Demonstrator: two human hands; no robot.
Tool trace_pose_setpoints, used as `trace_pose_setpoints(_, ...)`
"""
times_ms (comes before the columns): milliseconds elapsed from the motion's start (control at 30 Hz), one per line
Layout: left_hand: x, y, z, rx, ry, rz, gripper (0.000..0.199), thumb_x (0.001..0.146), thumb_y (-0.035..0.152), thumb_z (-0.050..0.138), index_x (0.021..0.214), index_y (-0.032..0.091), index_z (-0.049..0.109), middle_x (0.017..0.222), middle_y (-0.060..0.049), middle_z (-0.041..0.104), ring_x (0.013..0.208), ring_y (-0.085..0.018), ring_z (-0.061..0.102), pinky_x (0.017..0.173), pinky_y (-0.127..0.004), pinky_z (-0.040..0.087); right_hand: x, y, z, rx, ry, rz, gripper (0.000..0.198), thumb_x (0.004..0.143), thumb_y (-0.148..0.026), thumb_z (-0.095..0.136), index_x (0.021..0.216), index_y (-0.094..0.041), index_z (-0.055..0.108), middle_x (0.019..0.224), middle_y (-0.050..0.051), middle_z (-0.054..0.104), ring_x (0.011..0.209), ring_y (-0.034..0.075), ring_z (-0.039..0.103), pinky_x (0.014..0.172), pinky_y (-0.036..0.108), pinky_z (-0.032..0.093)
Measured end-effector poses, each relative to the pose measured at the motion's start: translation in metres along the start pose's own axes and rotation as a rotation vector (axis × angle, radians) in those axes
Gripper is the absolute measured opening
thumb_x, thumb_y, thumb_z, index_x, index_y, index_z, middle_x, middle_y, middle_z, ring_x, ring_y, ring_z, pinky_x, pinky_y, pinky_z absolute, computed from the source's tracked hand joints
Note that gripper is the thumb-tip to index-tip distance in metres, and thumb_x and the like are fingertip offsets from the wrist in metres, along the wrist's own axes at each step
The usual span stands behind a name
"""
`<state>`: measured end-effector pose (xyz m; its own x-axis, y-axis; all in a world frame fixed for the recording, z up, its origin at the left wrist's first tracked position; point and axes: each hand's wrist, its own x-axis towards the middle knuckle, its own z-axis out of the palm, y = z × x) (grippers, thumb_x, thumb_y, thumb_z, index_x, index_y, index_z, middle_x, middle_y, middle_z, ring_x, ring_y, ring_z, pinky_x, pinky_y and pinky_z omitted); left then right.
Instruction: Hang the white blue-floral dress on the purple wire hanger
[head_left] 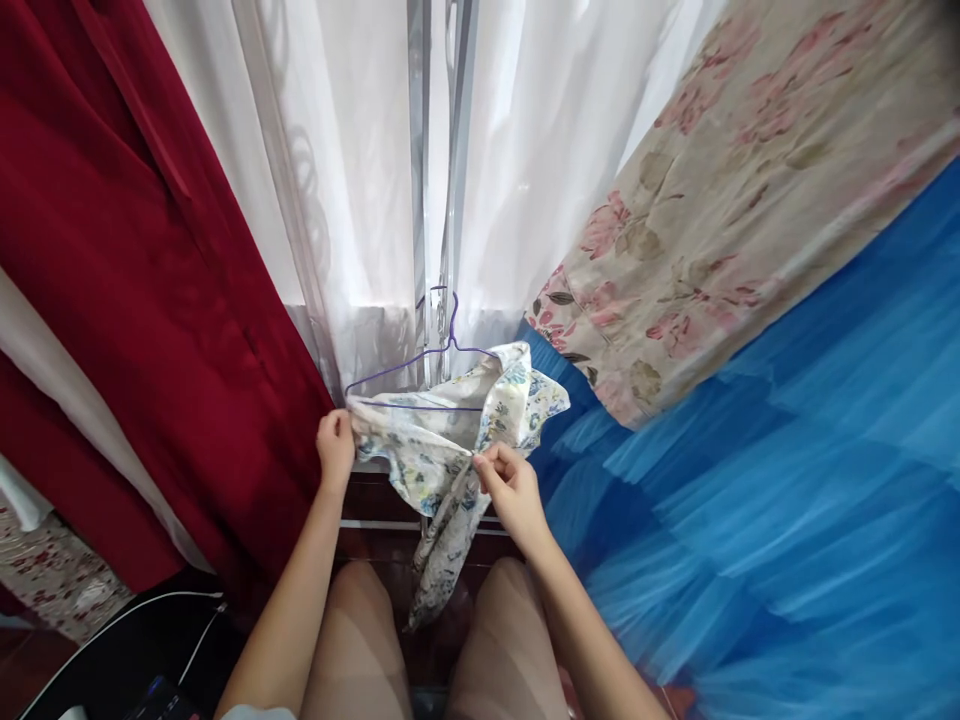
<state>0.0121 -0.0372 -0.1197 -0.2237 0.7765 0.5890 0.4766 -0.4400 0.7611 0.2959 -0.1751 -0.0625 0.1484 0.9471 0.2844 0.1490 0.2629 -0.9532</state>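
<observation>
A white garment with blue and yellow flowers [420, 470] hangs from a thin purple hanger [397, 368], whose hook loops over a grey metal stand. My left hand [336, 445] is closed on the garment's edge at the hanger's left end. With thumb and fingers, my right hand [510, 485] pinches the front edge near the middle of the neckline. The hanger's right end is covered by the cloth, and part of the garment trails down between my knees.
Red curtain-like cloth [165, 300] hangs on the left, with white sheer fabric [345, 150] behind the metal stand [418, 150]. On the right are a floral cloth [697, 230] and layered blue tulle [787, 500]. A black round surface [112, 670] with a white cable lies lower left.
</observation>
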Motion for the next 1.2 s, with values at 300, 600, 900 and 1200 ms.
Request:
trace_pose_setpoints(300, -0.054, 0.065, 0.029, -0.298, -0.379, -0.118, 0.035, 0.091, 0.048, 0.052, 0.088, 0.015, 0.065, 0.077, -0.003, 0.063, 0.074, -0.017, 0.058, 0.067, -0.025, 0.047, -0.025, 0.085, -0.078, -0.108, 0.149, 0.232, 0.033, 0.078, -0.045, 0.065, 0.058, -0.022, 0.050, 0.044, -0.002, 0.053, 0.044, 0.015, 0.045, 0.048, 0.028, 0.034)
trace_pose_setpoints(600, -0.073, 0.193, 0.037, -0.458, -0.814, 0.161, 0.026, 0.097, 0.034, 0.050, 0.095, 0.018, 0.070, 0.086, -0.003, 0.069, 0.081, -0.017, 0.063, 0.076, -0.024, 0.046, -0.039, 0.073, -0.059, -0.296, 0.196, 0.209, 0.025, 0.070, -0.034, 0.072, 0.089, -0.020, 0.067, 0.080, 0.005, 0.071, 0.072, 0.023, 0.062, 0.068, 0.033, 0.045)
trace_pose_setpoints(900, -0.106, 0.226, 0.098, -0.619, -1.009, 0.207, 0.023, 0.095, 0.028, 0.052, 0.100, 0.020, 0.073, 0.100, -0.005, 0.073, 0.095, -0.019, 0.066, 0.088, -0.026, 0.047, -0.061, 0.027, -0.064, 0.235, -0.054, 0.400, 0.052, 0.086, -0.067, 0.048, 0.091, -0.022, 0.073, 0.084, 0.010, 0.073, 0.085, 0.028, 0.068, 0.070, 0.038, 0.051)
trace_pose_setpoints(1200, -0.115, 0.171, 0.091, -0.517, -1.220, 0.196, 0.054, 0.099, 0.055, 0.033, 0.106, 0.014, 0.068, 0.068, -0.001, 0.054, 0.065, -0.015, 0.050, 0.068, -0.026, 0.040, -0.095, 0.023, -0.111, 0.671, -0.412, 0.609, 0.064, 0.076, -0.075, 0.058, 0.103, -0.020, 0.075, 0.101, 0.013, 0.076, 0.108, 0.033, 0.067, 0.099, 0.044, 0.044)
